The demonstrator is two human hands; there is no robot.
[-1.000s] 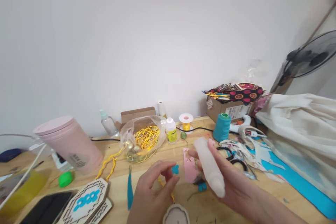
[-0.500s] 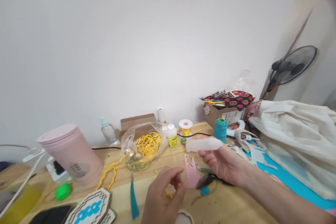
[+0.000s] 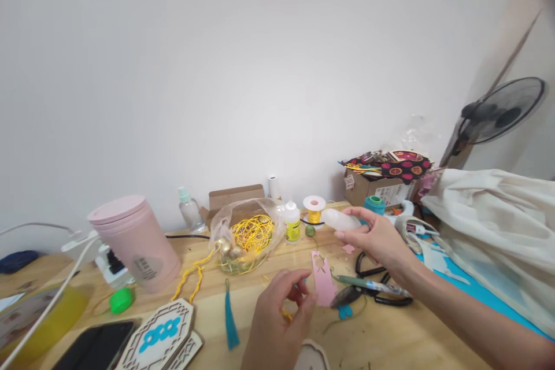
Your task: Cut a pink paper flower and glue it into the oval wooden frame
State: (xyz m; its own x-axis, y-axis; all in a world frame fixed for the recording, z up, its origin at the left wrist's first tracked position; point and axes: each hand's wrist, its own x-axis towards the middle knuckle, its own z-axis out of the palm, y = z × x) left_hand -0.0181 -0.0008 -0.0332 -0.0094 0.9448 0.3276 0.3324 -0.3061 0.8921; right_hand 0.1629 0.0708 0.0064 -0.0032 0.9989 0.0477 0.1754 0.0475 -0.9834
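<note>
My right hand (image 3: 375, 237) grips a white translucent bottle-like tube (image 3: 341, 220), held nearly level above the table. My left hand (image 3: 281, 315) is curled with thumb and fingers close together. A bit of blue shows at its fingertips and some yellow below them, but what it holds is too hidden to name. Between the hands lies a pink sheet with cut-outs (image 3: 323, 286). Beside it are a green-handled tool (image 3: 353, 281), black-handled scissors (image 3: 393, 300) and a small blue cut-out (image 3: 345, 312). Below my left hand, a pale scallop-edged piece (image 3: 310, 355) is partly visible.
A bag of yellow cord (image 3: 254, 234), a yellow-labelled bottle (image 3: 292, 225) and a yellow spool (image 3: 314, 211) stand behind. To the left are a pink canister (image 3: 141, 248), a blue tassel (image 3: 231, 321), wooden lattice pieces (image 3: 158, 335) and a phone (image 3: 97, 347). White cloth (image 3: 498, 225) lies right.
My right hand has turned palm-down and moved slightly away from me with the white tube, uncovering the scissors. My left hand keeps its curled shape. The view has shifted slightly left.
</note>
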